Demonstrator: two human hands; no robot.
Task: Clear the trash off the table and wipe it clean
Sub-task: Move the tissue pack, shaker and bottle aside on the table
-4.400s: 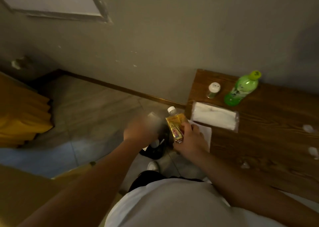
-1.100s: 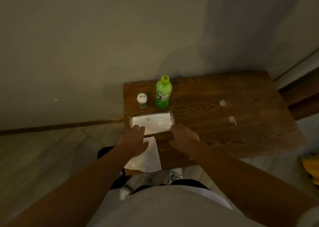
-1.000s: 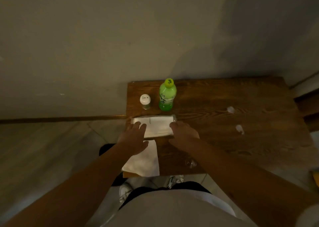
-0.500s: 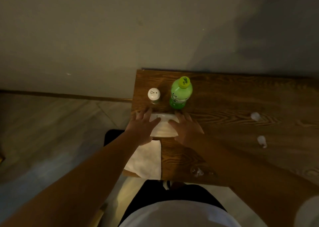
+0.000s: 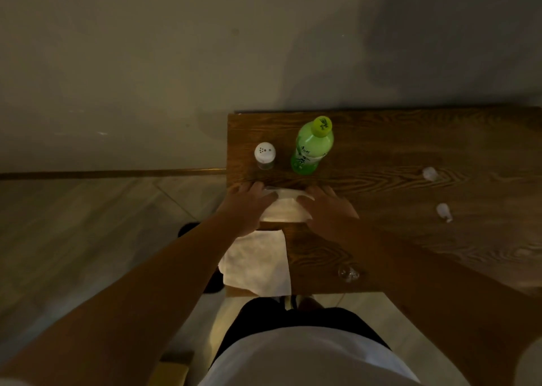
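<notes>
A white tissue pack [image 5: 286, 207] lies on the wooden table [image 5: 410, 139] near its left end. My left hand [image 5: 246, 206] lies over the pack's left end and my right hand [image 5: 328, 209] over its right end, fingers fairly straight and pointing away from me. Only the pack's middle shows between them. A white paper napkin [image 5: 258, 264] lies just nearer me, hanging over the table's front corner. Two small crumpled white scraps [image 5: 430, 173] [image 5: 443, 211] sit to the right, and a clear crumpled bit [image 5: 348, 273] lies by the front edge.
A green bottle [image 5: 312, 146] and a white-capped shaker [image 5: 264, 154] stand just beyond the pack, close to my fingertips. The table's back edge meets the grey wall. Tiled floor lies to the left, and something dark sits on it below the table's corner.
My hands have closed in over both ends of the tissue pack, covering more of it. The yellow bottle my right hand held earlier is out of view.
</notes>
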